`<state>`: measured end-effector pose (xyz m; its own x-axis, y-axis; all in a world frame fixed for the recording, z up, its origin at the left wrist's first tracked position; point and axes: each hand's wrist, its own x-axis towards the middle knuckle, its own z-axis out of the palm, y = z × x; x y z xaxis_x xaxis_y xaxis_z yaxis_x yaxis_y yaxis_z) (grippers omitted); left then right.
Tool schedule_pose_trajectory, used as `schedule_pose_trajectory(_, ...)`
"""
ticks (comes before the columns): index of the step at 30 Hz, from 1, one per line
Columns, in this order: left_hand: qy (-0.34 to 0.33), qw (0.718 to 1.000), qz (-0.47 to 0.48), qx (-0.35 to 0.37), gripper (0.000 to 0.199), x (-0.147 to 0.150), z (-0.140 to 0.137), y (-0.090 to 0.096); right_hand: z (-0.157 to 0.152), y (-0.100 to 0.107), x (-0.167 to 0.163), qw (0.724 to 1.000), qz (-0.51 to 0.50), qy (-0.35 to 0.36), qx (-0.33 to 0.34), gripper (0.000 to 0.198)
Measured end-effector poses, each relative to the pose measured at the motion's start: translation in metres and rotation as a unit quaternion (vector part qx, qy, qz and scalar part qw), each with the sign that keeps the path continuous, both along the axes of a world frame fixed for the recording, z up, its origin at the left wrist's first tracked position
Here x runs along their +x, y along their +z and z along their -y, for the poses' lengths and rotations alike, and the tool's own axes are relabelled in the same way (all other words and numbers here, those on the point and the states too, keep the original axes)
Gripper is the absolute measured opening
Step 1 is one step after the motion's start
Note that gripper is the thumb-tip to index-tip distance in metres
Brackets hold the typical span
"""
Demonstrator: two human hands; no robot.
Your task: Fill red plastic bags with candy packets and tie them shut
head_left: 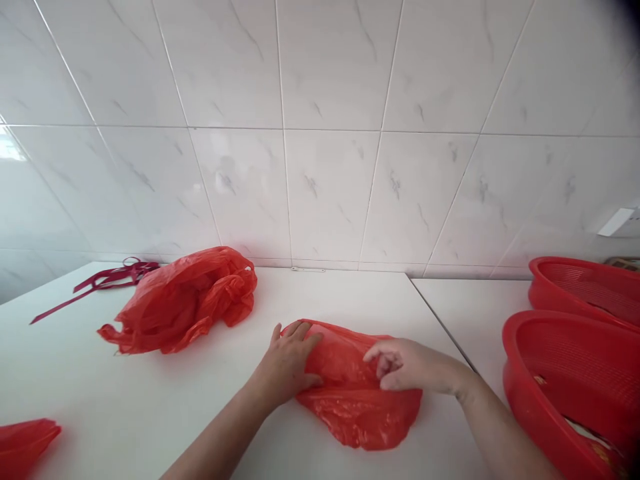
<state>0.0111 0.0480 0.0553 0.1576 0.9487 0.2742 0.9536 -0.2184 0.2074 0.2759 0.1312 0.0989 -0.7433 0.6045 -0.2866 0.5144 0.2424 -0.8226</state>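
Observation:
A thin red plastic bag (345,360) lies crumpled and partly flattened on the white tabletop in front of me. My left hand (293,363) rests on the bag's left end, fingers spread and thumb apart, pressing on the plastic. At the bag's right side is my right hand (405,365), its fingers loosely curled and the thumb apart from them near a fold. No plastic is visibly pinched in it. The bag's upper left edge is partly hidden under my left fingers.
A bunched red plastic bag (187,303) and a dark red ribbon (120,273) lie at the back left. Another red piece (25,440) is at the left edge. Two red plastic baskets (520,373) stand at right, past a table seam. A tiled wall (330,187) rises behind.

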Motion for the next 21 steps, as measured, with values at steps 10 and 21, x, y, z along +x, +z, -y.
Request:
schedule_pose_trajectory(10,-0.088,0.977,0.023,0.194,0.036,0.017,0.007,0.009,-0.020,-0.015,-0.006,0.965,-0.176,-0.190,0.050,0.028)
schedule_pose_trajectory(21,-0.185,0.972,-0.022,0.142,0.033,0.027,0.008,-0.011,0.056,0.055,-0.013,0.910,-0.172,-0.203,0.318,0.016)
